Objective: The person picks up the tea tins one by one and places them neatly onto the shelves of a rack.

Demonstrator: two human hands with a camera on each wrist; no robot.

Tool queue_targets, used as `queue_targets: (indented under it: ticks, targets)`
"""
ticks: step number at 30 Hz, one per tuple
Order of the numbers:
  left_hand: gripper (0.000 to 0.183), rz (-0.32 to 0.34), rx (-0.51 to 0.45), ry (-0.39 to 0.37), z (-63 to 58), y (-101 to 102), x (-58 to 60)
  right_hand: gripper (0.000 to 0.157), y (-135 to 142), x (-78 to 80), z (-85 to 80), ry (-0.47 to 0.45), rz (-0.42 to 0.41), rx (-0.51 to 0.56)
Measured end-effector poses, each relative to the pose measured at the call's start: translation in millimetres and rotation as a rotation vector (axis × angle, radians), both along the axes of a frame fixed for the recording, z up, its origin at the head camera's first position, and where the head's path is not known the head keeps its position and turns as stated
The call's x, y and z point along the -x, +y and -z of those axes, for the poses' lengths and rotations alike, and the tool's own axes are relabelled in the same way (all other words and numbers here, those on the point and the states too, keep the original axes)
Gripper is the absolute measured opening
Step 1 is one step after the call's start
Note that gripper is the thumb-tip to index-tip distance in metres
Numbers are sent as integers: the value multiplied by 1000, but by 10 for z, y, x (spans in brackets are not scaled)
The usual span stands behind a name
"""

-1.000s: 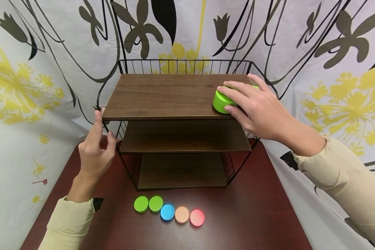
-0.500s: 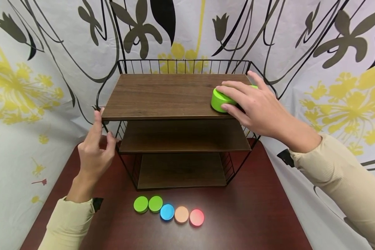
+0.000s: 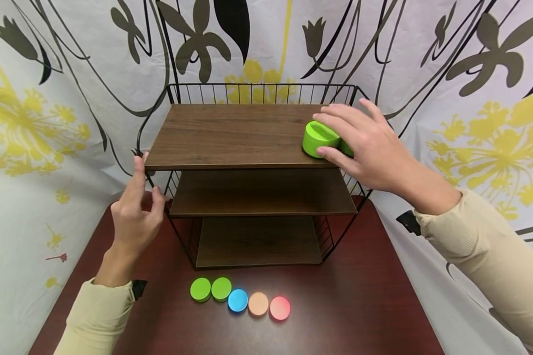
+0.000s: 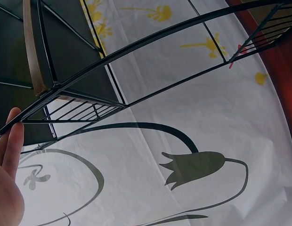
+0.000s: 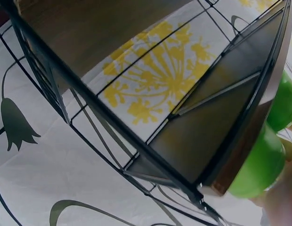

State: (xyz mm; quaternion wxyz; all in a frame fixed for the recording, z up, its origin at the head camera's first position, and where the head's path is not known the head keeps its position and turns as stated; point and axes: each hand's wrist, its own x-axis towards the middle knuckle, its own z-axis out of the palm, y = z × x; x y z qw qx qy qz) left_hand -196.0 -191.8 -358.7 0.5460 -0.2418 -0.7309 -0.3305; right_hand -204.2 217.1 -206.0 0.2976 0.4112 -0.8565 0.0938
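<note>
On the right end of the top shelf board [image 3: 231, 135] stands a bright green round tub [image 3: 321, 140], its lid showing. A second green tub [image 3: 347, 148] is beside it, mostly hidden behind my right hand [image 3: 373, 145]. That hand's fingers are spread over the tubs, the thumb tip at the front tub's side. In the right wrist view a green tub [image 5: 260, 165] shows past the shelf edge. My left hand [image 3: 137, 209] holds the left side of the black wire shelf rack [image 3: 177, 236], thumb and fingers at the frame; fingers [image 4: 13, 141] touch a rod in the left wrist view.
In front of the rack, on the dark red table [image 3: 337, 315], lie two green discs [image 3: 201, 290], a blue disc [image 3: 238, 301], a peach disc [image 3: 258, 304] and a red disc [image 3: 280, 308]. A middle board [image 3: 262, 192] and bottom board [image 3: 257, 241] sit below. Patterned fabric [image 3: 266, 39] hangs behind.
My right hand's fingers have lifted off the lid of the front green tub and spread, so more of both tubs shows. My left hand stays at the rack.
</note>
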Motion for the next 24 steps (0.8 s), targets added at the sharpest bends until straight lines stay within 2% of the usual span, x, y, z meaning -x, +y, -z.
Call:
queue_targets:
  ticks: [4,7,14,24]
  targets:
    - [65,-3,1,-1,5,0,3,66,34,-26,-23,38,-4,40]
    - [64,-7,-1,1,11,4,3,69,56,-65,-20,51,-25,69]
    - [63,2,-1,4,10,9,6,64,80,-193,16,127,-69,70]
    - [61,-26,-13,18,9,8,18,61,54,-342,118,114,-117,128]
